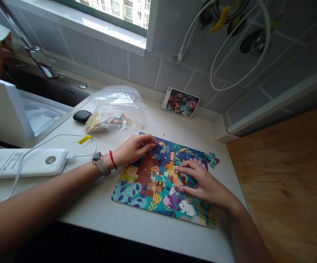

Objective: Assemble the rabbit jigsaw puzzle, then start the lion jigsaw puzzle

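A colourful jigsaw puzzle (140, 173) with animals and plants lies flat on the white counter, most of its picture filled. My left hand (136, 149), with a watch and a red string at its wrist, rests over the puzzle's upper left part. Its thumb and forefinger are pinched together at the dark blue area; what is between them, if anything, is too small to make out. My right hand (202, 180) lies on the puzzle's right side, palm down with fingers apart, hiding part of the picture. Just past the right edge sit loose puzzle pieces (212, 159).
A clear plastic bag (114, 113) of puzzle pieces lies behind my left hand, beside a black rounded object (82, 116). A picture card (180, 102) leans on the wall. A white power bank (27, 162) with a cable (57, 136) is at left, near the sink (51, 86).
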`<state>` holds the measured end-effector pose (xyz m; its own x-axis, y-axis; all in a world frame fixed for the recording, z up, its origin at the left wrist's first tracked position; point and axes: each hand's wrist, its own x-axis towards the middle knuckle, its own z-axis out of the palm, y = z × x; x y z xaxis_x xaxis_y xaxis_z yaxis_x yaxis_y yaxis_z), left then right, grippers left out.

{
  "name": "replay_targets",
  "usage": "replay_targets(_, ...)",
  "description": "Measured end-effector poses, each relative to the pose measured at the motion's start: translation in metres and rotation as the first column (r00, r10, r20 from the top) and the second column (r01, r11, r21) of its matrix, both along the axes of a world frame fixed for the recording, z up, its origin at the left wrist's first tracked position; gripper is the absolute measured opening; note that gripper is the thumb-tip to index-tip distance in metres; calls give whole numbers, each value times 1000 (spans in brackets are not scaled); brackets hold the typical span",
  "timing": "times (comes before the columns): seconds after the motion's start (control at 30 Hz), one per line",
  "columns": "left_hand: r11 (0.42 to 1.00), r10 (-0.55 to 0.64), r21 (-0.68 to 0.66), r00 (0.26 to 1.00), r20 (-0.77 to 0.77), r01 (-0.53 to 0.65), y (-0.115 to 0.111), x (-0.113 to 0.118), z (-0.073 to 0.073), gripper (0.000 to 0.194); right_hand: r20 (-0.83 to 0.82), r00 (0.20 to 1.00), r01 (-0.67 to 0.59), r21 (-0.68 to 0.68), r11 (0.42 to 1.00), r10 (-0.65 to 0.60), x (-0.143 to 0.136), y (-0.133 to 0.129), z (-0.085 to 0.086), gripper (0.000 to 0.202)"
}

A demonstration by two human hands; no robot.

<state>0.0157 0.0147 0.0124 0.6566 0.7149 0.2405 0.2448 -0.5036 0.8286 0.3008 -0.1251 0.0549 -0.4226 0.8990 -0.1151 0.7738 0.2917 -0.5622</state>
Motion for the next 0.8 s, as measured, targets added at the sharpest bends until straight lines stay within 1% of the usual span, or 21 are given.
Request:
replay_targets(0.13, 997, -27, 71, 999, -19, 29, 0, 0, -3, 24, 0, 1000, 13, -21, 1000, -13, -4, 0, -4, 47)
replay_targets(0.27, 984, -44, 172, 998, -46, 52, 2, 0, -5, 25, 6, 998, 61, -38, 997, -61, -5, 0, -7, 48)
replay_targets(0.37, 978, -19, 204, 998, -55, 30, 5, -1, -7, 26, -27, 993, 111, -23, 994, -111, -6, 0, -10, 45)
replay_targets(0.47, 976, 13, 217, 998, -62, 0, 7, -2, -11, 26, -88, 983, 164, 5, 987, -162, -10, 0, -14, 37)
replay_targets(0.63, 961, 8, 276, 989, -148, 34, 9, -2, -17, 24, -177, 965, 209, 84, 974, -192, -29, -3, -27, 19)
replay_targets(0.8, 957, -8, 284, 985, -174, 58, 8, 0, -18, 23, -181, 968, 205, 156, 966, -176, -57, -6, -35, 9)
